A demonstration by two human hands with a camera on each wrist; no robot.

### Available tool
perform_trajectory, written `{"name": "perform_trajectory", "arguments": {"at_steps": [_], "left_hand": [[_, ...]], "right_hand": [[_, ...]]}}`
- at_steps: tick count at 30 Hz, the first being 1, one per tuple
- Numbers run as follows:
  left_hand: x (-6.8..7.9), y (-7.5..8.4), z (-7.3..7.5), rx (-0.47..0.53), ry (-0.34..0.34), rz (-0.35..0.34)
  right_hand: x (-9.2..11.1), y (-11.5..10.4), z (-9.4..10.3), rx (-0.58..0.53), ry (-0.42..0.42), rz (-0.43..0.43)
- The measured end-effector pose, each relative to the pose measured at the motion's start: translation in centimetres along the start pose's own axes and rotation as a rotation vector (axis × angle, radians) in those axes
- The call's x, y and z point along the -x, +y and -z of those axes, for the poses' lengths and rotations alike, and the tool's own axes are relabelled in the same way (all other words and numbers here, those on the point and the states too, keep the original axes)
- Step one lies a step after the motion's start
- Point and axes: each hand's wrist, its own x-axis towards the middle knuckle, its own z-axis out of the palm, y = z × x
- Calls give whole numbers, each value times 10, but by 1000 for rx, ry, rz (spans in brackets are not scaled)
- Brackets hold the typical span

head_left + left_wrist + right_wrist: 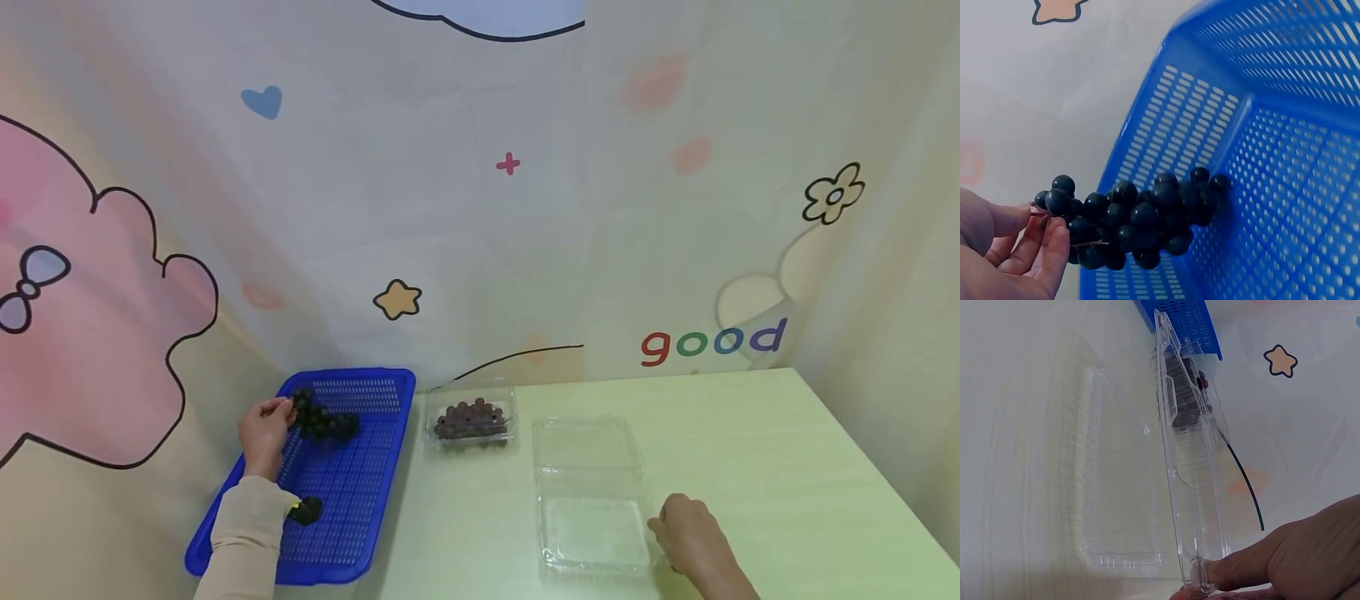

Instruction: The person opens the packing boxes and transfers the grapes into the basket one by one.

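My left hand (264, 433) pinches the stem of a bunch of dark grapes (326, 423) at the far left part of a blue basket (345, 492). In the left wrist view, thumb and fingertips hold the thin brown stem, and the grapes (1141, 215) stretch over the basket's end wall (1172, 119). An unfolded clear plastic container (592, 533) lies on the table to the right. Beside its right edge is my right hand (690, 537). The right wrist view has the thumb and a finger pinching a corner of the clear container (1175, 481), whose lid stands up there.
Between basket and unfolded container, a clear box (513, 417) of reddish grapes (471, 421) stands by the wall. A small dark thing (307, 510) with a yellow spot shows next to the left sleeve. A patterned cloth (480, 208) hangs behind the pale table (750, 450).
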Motion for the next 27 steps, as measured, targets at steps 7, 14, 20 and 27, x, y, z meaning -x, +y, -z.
{"name": "perform_trajectory", "arguments": {"at_steps": [7, 14, 20, 27], "left_hand": [[6, -5, 10, -72, -25, 0], [6, -14, 17, -151, -54, 18], [9, -21, 29, -210, -123, 19], [14, -23, 44, -297, -247, 19]], "right_hand": [[-2, 1, 0, 5, -1, 12], [-2, 1, 0, -1, -5, 21], [-2, 0, 0, 7, 2, 42], [-1, -2, -1, 17, 0, 32]]}}
